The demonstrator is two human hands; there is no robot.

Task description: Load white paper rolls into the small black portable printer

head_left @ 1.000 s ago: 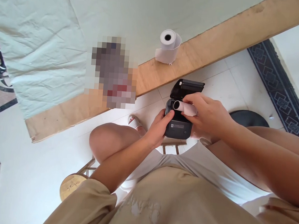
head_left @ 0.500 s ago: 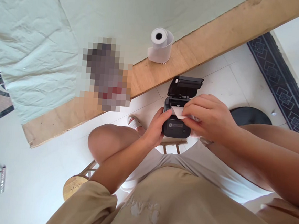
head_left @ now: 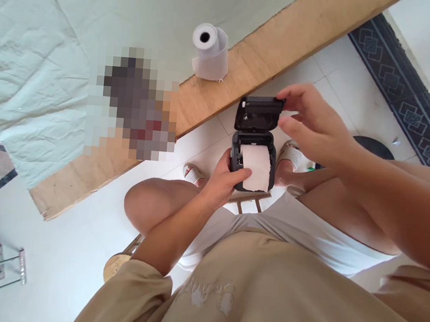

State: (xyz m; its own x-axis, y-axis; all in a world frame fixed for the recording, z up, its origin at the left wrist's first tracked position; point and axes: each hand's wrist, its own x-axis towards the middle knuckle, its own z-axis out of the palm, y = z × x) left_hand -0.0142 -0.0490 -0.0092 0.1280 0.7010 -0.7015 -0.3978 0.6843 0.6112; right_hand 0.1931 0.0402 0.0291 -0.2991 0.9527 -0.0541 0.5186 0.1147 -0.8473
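A small black printer [head_left: 273, 160] sits above my lap with its lid [head_left: 260, 114] raised. White paper [head_left: 258, 165] lies out of its compartment and over its front. My left hand [head_left: 225, 179] grips the printer's left side, the thumb pressing on the paper. My right hand [head_left: 309, 121] is at the right edge of the lid, fingertips touching its upper corner, thumb and fingers apart. On the table edge stands a white paper roll [head_left: 210, 54] with a loose end curled round it.
The table [head_left: 230, 68] has bare wood along its edge and a pale green cloth [head_left: 59, 64]. A pixelated object [head_left: 139, 105] lies across the edge. A wooden stool [head_left: 116, 266], a dark round seat [head_left: 374, 148] and a metal frame [head_left: 22, 266] stand on the floor.
My right hand has let go of the paper and moved up to the lid. The paper now lies flat over the printer's front, under my left thumb. The view has shifted slightly.
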